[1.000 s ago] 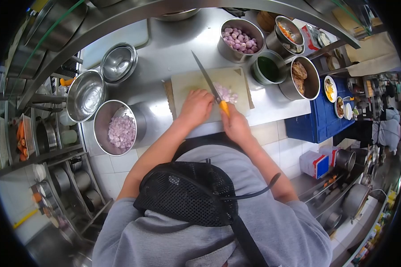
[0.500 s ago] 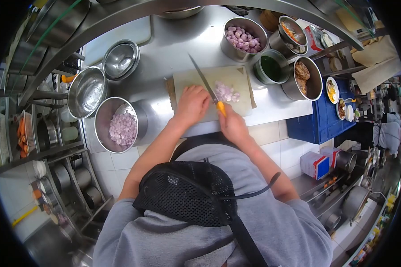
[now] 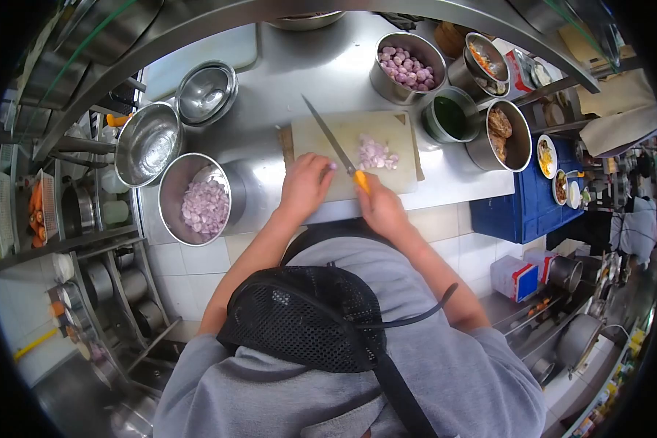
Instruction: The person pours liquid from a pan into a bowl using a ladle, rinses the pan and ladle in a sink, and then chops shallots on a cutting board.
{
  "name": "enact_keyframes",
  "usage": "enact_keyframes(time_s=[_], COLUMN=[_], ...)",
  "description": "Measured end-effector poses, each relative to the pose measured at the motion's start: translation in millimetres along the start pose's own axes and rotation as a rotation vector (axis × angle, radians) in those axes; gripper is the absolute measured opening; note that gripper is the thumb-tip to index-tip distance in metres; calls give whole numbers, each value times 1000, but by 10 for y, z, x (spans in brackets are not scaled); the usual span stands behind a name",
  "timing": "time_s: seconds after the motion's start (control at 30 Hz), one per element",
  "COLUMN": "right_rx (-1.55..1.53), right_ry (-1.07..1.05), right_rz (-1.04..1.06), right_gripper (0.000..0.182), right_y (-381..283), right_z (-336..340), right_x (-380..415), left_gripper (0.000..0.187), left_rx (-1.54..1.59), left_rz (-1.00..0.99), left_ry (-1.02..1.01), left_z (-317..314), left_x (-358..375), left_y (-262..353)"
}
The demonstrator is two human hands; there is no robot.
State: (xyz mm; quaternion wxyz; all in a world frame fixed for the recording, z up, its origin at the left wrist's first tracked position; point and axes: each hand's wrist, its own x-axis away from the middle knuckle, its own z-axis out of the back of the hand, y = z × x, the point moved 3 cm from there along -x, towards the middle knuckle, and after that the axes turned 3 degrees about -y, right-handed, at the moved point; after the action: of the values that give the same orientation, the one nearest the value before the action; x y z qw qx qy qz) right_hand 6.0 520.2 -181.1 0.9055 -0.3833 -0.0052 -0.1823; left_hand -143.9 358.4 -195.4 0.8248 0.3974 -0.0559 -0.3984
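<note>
My right hand (image 3: 382, 204) is wrapped around the yellow handle of a long knife (image 3: 331, 136), whose blade points up and to the left over the cutting board (image 3: 321, 125). My left hand (image 3: 306, 180) is at the board's left side, with a small purple shallot (image 3: 333, 166) pinched at its fingertips, just left of the blade. Chopped shallot (image 3: 377, 153) lies in a loose pile on the board, right of the knife. To the left, a steel pot (image 3: 166, 212) holds many sliced shallots (image 3: 204, 207).
A pot of whole shallots (image 3: 409, 68), a container of dark green liquid (image 3: 450, 118) and a pot of brown meat-like pieces (image 3: 500, 130) stand at the right. Steel bowls (image 3: 148, 144) sit at the left. A blue box (image 3: 498, 212) adjoins the counter's right end. A metal shelf edge (image 3: 292, 10) crosses overhead.
My left fingers have drawn slightly left from the blade, and a shallot now shows at their tips. The knife remains in my right hand, and the whole view has shifted a little.
</note>
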Motion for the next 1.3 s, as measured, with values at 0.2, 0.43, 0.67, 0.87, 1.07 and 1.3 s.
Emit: enact_keyframes(time_s=[0.2, 0.43, 0.67, 0.87, 1.07, 1.3], right_rx=[36, 77, 101, 89, 78, 101], right_ry=[9, -8, -18, 4, 25, 3], right_rz=[-94, -65, -19, -17, 13, 8], right_gripper=[37, 39, 40, 42, 40, 40], right_y=[61, 1, -29, -22, -47, -31], right_z=[130, 138, 132, 117, 96, 59], right_x=[21, 108, 106, 135, 128, 112], left_gripper=[17, 9, 8, 6, 5, 7], left_rx=[-18, 121, 123, 99, 106, 102], left_rz=[-49, -98, -70, -42, -55, -40], left_ry=[-43, -75, -195, -240, -245, -246], left_z=[-170, -243, -186, -163, -180, -145], left_x=[-135, -128, -230, -279, -282, -280], left_y=[177, 220, 197, 234, 186, 193])
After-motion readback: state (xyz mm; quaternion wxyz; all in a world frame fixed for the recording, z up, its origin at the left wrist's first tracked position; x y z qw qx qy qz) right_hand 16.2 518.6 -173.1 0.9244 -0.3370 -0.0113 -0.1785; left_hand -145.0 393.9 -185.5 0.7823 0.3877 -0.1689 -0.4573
